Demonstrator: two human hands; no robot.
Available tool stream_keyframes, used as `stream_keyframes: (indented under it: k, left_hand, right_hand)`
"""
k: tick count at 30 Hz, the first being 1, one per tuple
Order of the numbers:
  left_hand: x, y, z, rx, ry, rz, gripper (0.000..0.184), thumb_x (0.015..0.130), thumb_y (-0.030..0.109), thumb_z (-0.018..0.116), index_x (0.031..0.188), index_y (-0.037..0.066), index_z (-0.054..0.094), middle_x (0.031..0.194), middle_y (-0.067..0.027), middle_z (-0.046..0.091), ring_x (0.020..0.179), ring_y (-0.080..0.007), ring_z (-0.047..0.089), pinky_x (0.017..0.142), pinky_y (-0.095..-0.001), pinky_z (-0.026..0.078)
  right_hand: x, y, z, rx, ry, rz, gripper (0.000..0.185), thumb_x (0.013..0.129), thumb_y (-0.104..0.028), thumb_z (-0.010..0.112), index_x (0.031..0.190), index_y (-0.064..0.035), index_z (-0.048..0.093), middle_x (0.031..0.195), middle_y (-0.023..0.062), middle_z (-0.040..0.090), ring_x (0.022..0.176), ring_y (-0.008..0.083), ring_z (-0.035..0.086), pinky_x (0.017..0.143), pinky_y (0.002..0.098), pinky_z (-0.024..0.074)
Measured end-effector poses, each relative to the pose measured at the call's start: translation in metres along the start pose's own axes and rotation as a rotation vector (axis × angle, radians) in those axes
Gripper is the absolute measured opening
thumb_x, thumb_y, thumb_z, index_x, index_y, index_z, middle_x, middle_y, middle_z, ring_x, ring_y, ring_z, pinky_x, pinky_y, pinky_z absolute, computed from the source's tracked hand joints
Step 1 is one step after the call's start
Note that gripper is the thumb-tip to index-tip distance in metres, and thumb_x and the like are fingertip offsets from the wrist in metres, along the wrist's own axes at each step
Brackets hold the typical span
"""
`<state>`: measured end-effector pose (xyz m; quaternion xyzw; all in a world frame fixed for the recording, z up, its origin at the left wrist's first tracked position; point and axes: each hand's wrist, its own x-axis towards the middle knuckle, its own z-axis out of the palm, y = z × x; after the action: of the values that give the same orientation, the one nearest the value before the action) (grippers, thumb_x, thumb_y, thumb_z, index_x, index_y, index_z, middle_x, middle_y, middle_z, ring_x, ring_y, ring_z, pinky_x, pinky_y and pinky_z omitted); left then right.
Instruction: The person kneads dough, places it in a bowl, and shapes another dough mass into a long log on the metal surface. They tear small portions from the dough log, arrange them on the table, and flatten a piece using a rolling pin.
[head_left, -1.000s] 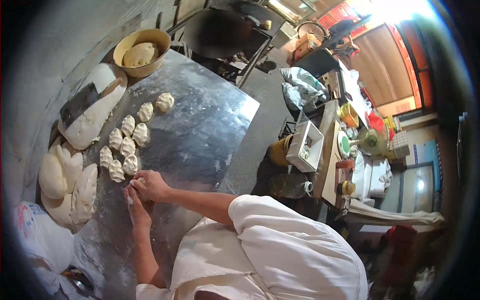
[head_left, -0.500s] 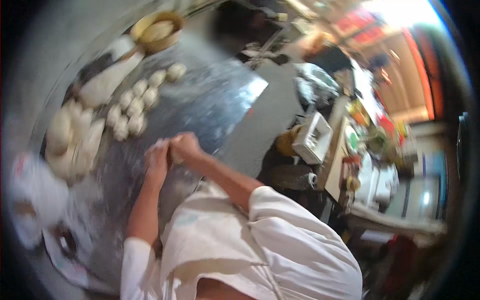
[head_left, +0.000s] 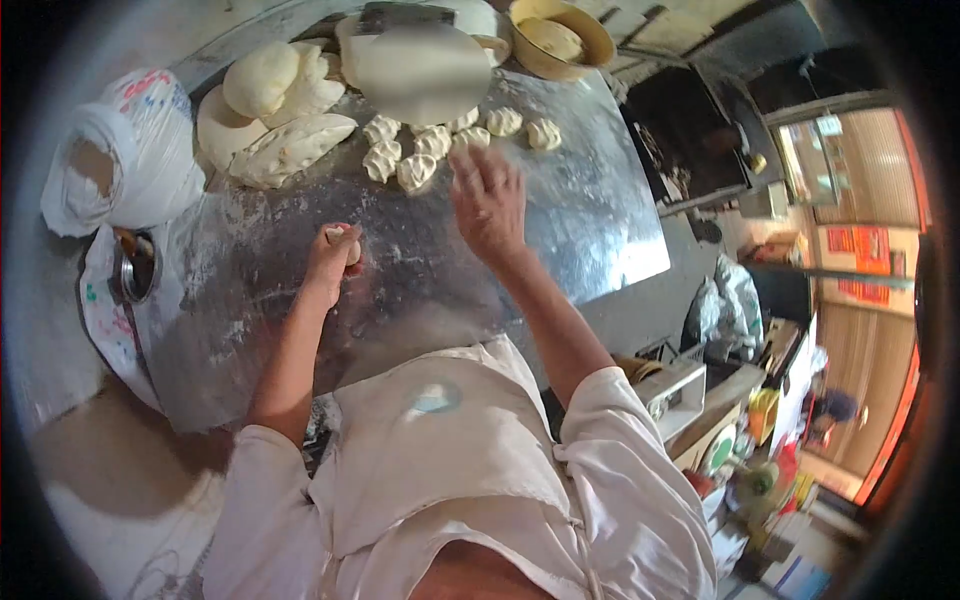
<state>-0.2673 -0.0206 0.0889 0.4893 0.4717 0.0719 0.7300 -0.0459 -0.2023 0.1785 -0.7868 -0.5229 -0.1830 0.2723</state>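
Observation:
My left hand [head_left: 335, 262] is closed around a small lump of dough [head_left: 352, 250], held above the metal tabletop [head_left: 400, 285]. Farther forward, my right hand [head_left: 488, 205] stretches out palm down, its fingers apart and slightly smeared by motion. Its fingertips are at the near edge of a cluster of pleated dough pieces; whether they touch one is not clear. Among the cluster are a piece in front [head_left: 416, 172] and one at the right end [head_left: 544, 134]. To the left of these lies a long slab of dough [head_left: 290, 150] beside a rounded dough mass [head_left: 262, 78].
A yellow bowl [head_left: 562, 40] with dough in it stands at the far side. White plastic bags [head_left: 150, 150] and a metal container [head_left: 140, 268] are at the left. Off the table's right side are a white crate [head_left: 680, 400] and a silvery plastic bag [head_left: 728, 305].
My hands were together near the table's front edge and are now apart. The right has reached forward to the dough pieces; the left keeps a lump. The view has turned.

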Motion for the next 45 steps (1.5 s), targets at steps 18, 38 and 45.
stream_keyframes:
  k: [18,38,45]
  left_hand:
    - [0.116,0.040,0.111,1.016,0.350,0.646,0.057,0.090,0.043,0.075,0.136,0.012,0.062,0.129,-0.0216,0.059,0.123,-0.0428,0.056,0.103,-0.0497,0.047]
    - [0.021,0.003,0.013,-0.001,0.331,0.461,0.056,0.104,0.037,0.062,0.146,0.003,0.047,0.141,-0.0198,0.058,0.128,-0.0305,0.060,0.103,-0.0418,0.052]
    - [-0.092,-0.089,-0.093,-0.175,0.357,0.361,0.049,0.105,0.036,0.062,0.135,-0.001,0.057,0.127,-0.0138,0.066,0.115,-0.0215,0.065,0.094,-0.0353,0.054]
  right_hand:
    - [0.017,0.270,0.090,0.221,-0.405,0.527,0.066,0.081,-0.033,0.081,0.131,-0.0030,0.050,0.121,0.0223,0.057,0.117,0.0426,0.054,0.099,0.0535,0.0449]
    - [-0.036,0.081,0.042,0.422,-0.581,0.091,0.047,0.094,-0.022,0.071,0.137,-0.0072,0.057,0.118,0.0200,0.067,0.106,0.0365,0.066,0.087,0.0457,0.0530]
    - [-0.137,-0.056,0.083,0.055,-0.760,-0.155,0.074,0.097,-0.053,0.061,0.157,-0.0162,0.041,0.165,0.0203,0.031,0.154,0.0409,0.023,0.125,0.0612,0.0133]
